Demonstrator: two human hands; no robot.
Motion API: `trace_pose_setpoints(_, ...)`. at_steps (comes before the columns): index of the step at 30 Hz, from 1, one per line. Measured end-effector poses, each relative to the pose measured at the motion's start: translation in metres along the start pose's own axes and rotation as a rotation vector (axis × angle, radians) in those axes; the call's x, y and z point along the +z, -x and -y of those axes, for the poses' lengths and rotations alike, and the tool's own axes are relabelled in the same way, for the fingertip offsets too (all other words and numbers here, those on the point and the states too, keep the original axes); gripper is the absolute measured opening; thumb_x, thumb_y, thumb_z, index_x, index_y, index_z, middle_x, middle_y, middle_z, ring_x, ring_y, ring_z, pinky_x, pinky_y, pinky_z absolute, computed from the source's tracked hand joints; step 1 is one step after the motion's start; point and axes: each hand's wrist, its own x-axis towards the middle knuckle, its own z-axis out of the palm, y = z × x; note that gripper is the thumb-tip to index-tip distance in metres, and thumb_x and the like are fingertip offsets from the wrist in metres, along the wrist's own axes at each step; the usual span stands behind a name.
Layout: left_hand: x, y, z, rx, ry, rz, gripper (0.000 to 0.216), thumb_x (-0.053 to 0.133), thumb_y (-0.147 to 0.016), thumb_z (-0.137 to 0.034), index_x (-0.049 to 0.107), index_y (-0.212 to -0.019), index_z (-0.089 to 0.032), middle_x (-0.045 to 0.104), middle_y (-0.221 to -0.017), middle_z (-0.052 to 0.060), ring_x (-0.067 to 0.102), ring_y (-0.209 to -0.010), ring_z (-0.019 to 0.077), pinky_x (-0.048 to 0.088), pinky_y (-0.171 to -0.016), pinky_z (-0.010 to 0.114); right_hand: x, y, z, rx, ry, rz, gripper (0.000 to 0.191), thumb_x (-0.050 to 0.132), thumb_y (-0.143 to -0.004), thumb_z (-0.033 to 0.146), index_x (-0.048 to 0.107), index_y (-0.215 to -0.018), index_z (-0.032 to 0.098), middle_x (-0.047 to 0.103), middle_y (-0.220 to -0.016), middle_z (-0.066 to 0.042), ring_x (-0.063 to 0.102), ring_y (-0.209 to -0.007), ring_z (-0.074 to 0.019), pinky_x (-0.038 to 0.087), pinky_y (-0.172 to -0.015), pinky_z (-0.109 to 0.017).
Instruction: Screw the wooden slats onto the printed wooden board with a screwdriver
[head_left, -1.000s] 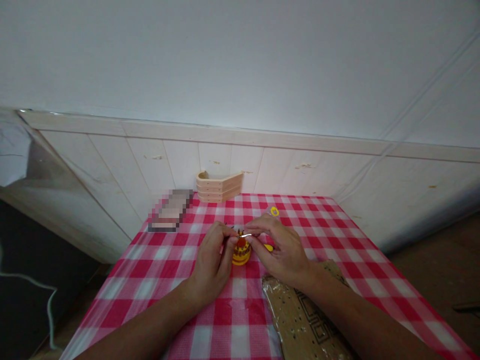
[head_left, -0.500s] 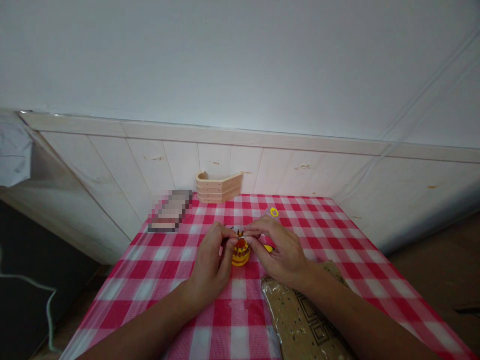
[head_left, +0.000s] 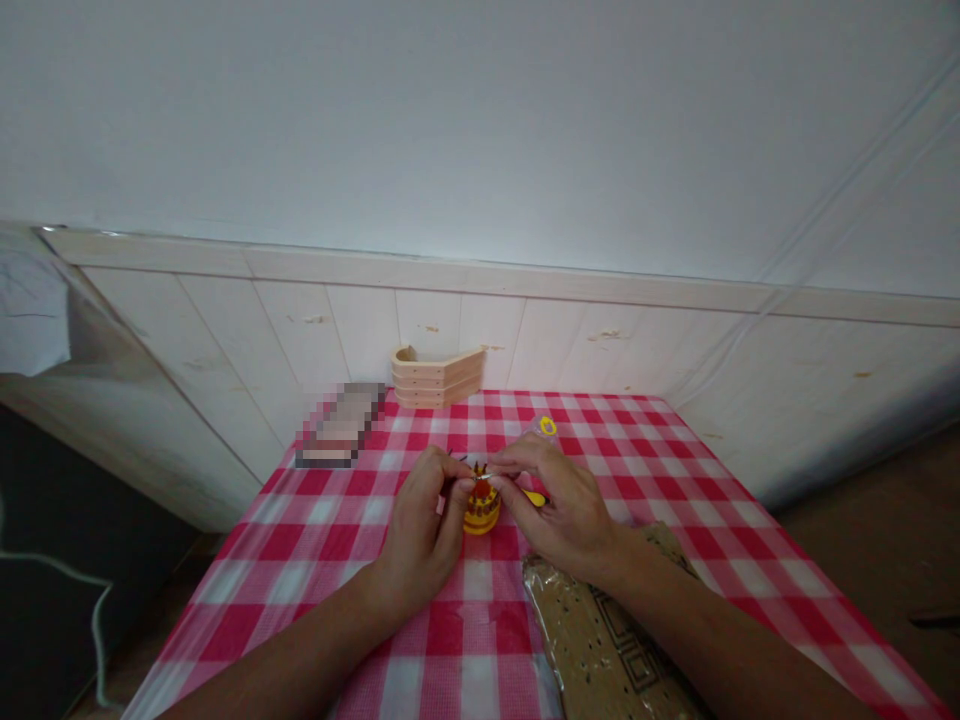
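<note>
- White paper (head_left: pixel 31 315), far left of the fingers of the left hand (head_left: pixel 421 520); a little more of it shows than a second ago.
- Flat blurred-out object (head_left: pixel 343 425) on the table (head_left: pixel 300 560), beyond and left of the left fingers; same spot as before.
- Pale wooden piece (head_left: pixel 437 380), curved at one end, farther beyond the left fingers; unmoved.
- Left hand: thumb and forefinger pinched on the left end of a thin metal piece (head_left: pixel 485 477); grip unchanged.
- Yellow round holder (head_left: pixel 481 518), dark upright bits around its rim, just below and between both sets of fingertips; has not moved. Whether the metal piece touches it, cannot tell.
- Metal piece lies roughly crosswise between the hands; bright glint of a second ago now dulled, shorter stretch showing.
- Right hand (head_left: pixel 562 505): thumb and forefinger closed on its other end, as before.
- Yellow-and-black object (head_left: pixel 535 497) partly hidden beside the right fingers.
- Yellow ring (head_left: pixel 548 427) beyond the right fingers.
- Plastic-wrapped brown package (head_left: pixel 592 640), nearer the wearer than the right fingers, partly under the forearm; in place.
</note>
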Motion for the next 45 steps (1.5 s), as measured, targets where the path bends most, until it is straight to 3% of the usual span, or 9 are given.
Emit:
trace_pose_setpoints(21, 0.0013, 0.0012, 0.0018, 0.061, -0.073, -0.027, 0.011, 0.048, -0.100, -0.023, 0.055, -0.092, -0.022, 0.055, -0.081, 0.001, 0.052, -0.070, 0.0160, 0.043, -0.061, 0.028, -0.0014, 0.0013, 0.0009, 0.033, -0.029, 0.115, 0.023, 0.050, -0.097, 0.010, 0.053, -0.114, 0.025, 0.068, -0.099, -0.006, 0.066, -0.091, -0.0199, 0.058, -0.077, -0.033)
trace_pose_setpoints(45, 0.0010, 0.0005, 0.0006, 0.092, -0.049, -0.017, 0.010, 0.049, -0.098, -0.013, 0.053, -0.096, -0.022, 0.052, -0.083, -0.001, 0.049, -0.070, 0.0135, 0.040, -0.062, 0.024, 0.0015, 0.0054, -0.0016, 0.034, -0.041, 0.057, 0.027, 0.055, -0.094, 0.007, 0.053, -0.116, 0.022, 0.067, -0.098, -0.006, 0.068, -0.087, -0.0177, 0.060, -0.075, -0.030)
